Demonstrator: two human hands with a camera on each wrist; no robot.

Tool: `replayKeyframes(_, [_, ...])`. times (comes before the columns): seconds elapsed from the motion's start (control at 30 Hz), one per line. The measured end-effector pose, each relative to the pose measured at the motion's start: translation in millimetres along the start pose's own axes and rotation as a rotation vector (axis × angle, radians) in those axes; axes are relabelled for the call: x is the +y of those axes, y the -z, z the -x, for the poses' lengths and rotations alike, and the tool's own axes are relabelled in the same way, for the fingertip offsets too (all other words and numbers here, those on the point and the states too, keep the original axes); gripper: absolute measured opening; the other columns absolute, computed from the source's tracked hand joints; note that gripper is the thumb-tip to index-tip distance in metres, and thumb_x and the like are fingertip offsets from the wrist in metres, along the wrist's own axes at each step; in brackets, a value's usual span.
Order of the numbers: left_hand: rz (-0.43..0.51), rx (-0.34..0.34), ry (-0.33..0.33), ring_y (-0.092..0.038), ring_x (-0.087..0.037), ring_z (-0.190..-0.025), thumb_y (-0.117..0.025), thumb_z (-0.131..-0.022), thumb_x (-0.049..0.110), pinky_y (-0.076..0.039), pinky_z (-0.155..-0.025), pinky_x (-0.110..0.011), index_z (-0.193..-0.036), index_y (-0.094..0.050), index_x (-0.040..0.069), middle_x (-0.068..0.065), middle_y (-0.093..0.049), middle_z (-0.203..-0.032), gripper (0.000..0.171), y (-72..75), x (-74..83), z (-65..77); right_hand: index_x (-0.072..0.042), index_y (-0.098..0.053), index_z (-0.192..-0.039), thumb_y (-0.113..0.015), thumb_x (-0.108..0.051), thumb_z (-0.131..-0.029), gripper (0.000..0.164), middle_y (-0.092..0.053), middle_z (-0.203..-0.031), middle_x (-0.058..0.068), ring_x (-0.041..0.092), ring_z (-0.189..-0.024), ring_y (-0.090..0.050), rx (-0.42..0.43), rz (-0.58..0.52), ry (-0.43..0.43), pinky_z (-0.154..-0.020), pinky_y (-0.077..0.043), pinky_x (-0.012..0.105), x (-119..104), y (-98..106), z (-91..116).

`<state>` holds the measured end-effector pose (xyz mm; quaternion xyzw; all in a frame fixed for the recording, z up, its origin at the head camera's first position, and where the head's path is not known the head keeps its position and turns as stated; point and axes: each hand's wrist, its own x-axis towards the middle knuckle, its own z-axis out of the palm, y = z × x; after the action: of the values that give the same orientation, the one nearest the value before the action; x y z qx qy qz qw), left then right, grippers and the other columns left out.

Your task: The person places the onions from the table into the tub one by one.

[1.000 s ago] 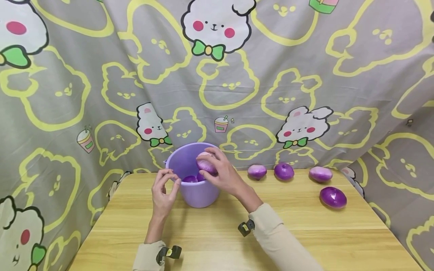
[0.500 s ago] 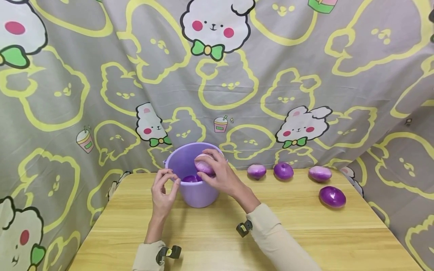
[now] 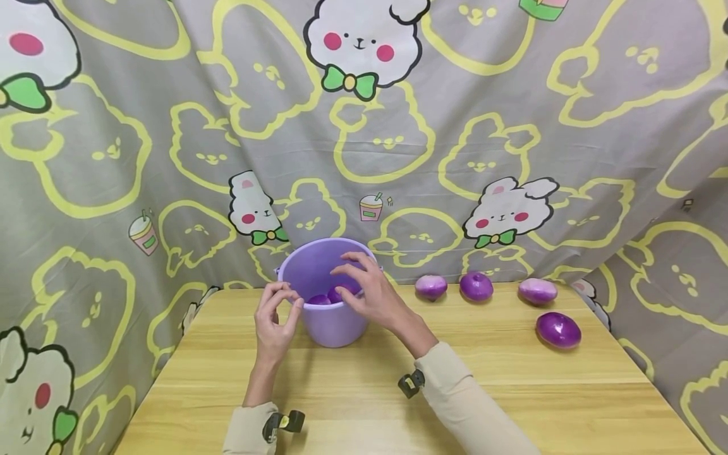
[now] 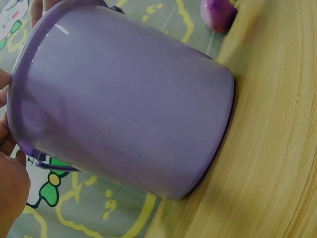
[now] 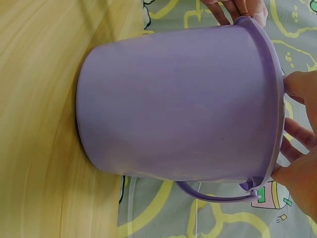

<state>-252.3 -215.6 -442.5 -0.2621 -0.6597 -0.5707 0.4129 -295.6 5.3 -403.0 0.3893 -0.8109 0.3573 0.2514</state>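
A light purple bucket [image 3: 334, 328] stands upright on the wooden table against the curtain. Purple onions [image 3: 319, 299] lie inside it, partly hidden by the front rim. My left hand [image 3: 274, 325] holds the rim at the front left, fingers and thumb bent at its edge. Over the right side of the opening hovers my right hand [image 3: 372, 294], its fingers spread and slightly bent with nothing between them. Both wrist views show the bucket's outer wall [image 4: 129, 99]; its handle [image 5: 218, 199] hangs down the side in the right wrist view.
To the right of the bucket, a pale purple onion [image 3: 431, 287] and a darker onion [image 3: 476, 287] lie near the table's back edge. Farther right are another pale onion [image 3: 538, 291] and a glossy dark one [image 3: 559, 330]. A patterned curtain [image 3: 398, 158] hangs behind the table [image 3: 364, 392].
My right hand, which held a pale purple onion over the bucket's opening, has let it go into the bucket and spread its fingers. The left hand has stayed at the rim.
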Motion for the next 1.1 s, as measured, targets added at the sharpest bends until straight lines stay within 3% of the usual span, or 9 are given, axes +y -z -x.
replayKeyframes(0.17, [-0.006, 0.009, 0.002, -0.055, -0.022, -0.107, -0.067, -0.081, -0.019, -0.046, -0.104, -0.027, -0.086, -0.064, -0.015, -0.031, -0.054, -0.101, 0.007, 5.2, -20.7, 6.6, -0.015, -0.072, -0.116, -0.076, -0.016, -0.092, 0.025, -0.054, -0.137, 0.008, 0.025, -0.13, -0.048, -0.009, -0.014, -0.009, -0.093, -0.056, 0.033, 0, -1, 0])
replayKeyframes(0.27, [0.0, 0.013, 0.003, -0.055, -0.026, -0.106, -0.068, -0.08, -0.019, -0.046, -0.104, -0.027, -0.087, -0.065, -0.015, -0.031, -0.054, -0.101, 0.009, 7.3, -27.4, 9.2, -0.014, -0.072, -0.116, -0.078, -0.015, -0.09, 0.026, -0.055, -0.136, 0.009, 0.026, -0.129, -0.05, -0.008, -0.019, -0.003, -0.095, -0.056, 0.037, -1, -1, 1])
replayKeyframes(0.4, [-0.008, 0.015, 0.004, -0.054, -0.033, -0.104, -0.066, -0.079, -0.021, -0.046, -0.104, -0.027, -0.087, -0.066, -0.014, -0.031, -0.054, -0.1, 0.011, 6.9, -23.4, 8.4, -0.014, -0.071, -0.118, -0.078, -0.016, -0.09, 0.029, -0.056, -0.135, 0.009, 0.025, -0.129, -0.051, -0.01, -0.01, 0.01, -0.106, -0.048, 0.043, -4, 2, 3])
replayKeyframes(0.6, [-0.021, 0.02, -0.002, -0.054, -0.034, -0.1, -0.064, -0.08, -0.022, -0.047, -0.104, -0.028, -0.085, -0.064, -0.016, -0.03, -0.054, -0.098, 0.008, 4.3, -6.8, 4.2, -0.015, -0.07, -0.12, -0.078, -0.017, -0.091, 0.03, -0.056, -0.134, 0.006, 0.023, -0.128, -0.052, 0.011, -0.032, 0.023, -0.106, -0.049, 0.042, -10, 9, 5])
replayKeyframes(0.8, [-0.024, 0.018, -0.005, -0.055, -0.024, -0.107, -0.068, -0.083, -0.015, -0.045, -0.106, -0.028, -0.086, -0.064, -0.015, -0.031, -0.054, -0.1, 0.005, 8.5, -19.9, 8.7, -0.016, -0.07, -0.123, -0.076, -0.02, -0.093, 0.031, -0.055, -0.138, 0.007, 0.025, -0.133, -0.049, 0.028, -0.035, 0.012, -0.108, -0.047, 0.046, -12, 16, 13])
replayKeyframes(1.1, [-0.011, -0.007, 0.014, -0.055, -0.029, -0.108, -0.07, -0.084, -0.014, -0.045, -0.106, -0.028, -0.088, -0.067, -0.01, -0.027, -0.056, -0.102, 0.007, 8.8, -23.1, 6.5, -0.013, -0.069, -0.125, -0.076, -0.018, -0.093, 0.034, -0.054, -0.142, 0.007, 0.025, -0.136, -0.049, 0.082, -0.081, -0.005, -0.112, -0.044, 0.045, -14, 31, 27])
